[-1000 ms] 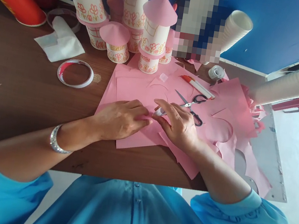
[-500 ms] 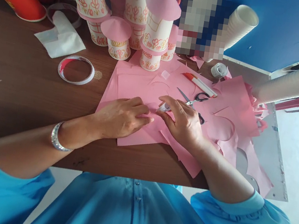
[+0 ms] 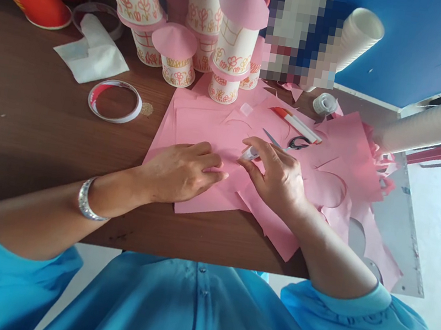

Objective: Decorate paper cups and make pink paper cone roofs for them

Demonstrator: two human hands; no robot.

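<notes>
My right hand (image 3: 279, 180) is closed around a small white glue stick (image 3: 251, 153), pinched between thumb and fingers and tilted over the pink paper. My left hand (image 3: 188, 174) rests on the pink paper (image 3: 197, 122) with its fingers curled and pressed onto a piece of it; the fingertips partly hide that piece. Scissors (image 3: 299, 142) lie beyond my right hand, which covers part of them. A small translucent cap (image 3: 246, 109) sits on the sheets farther back.
Paper-cup towers (image 3: 235, 33) with pink cone roofs stand at the back. Tape rolls (image 3: 134, 116) and a white tissue (image 3: 95, 58) lie left. On the right are markers (image 3: 299, 127), paper scraps (image 3: 380, 240), clear tape (image 3: 324, 104) and stacked cups (image 3: 429, 117).
My right hand has moved slightly right and away from my left hand, carrying the glue stick, and now covers more of the scissors. My left hand stays nearly in place.
</notes>
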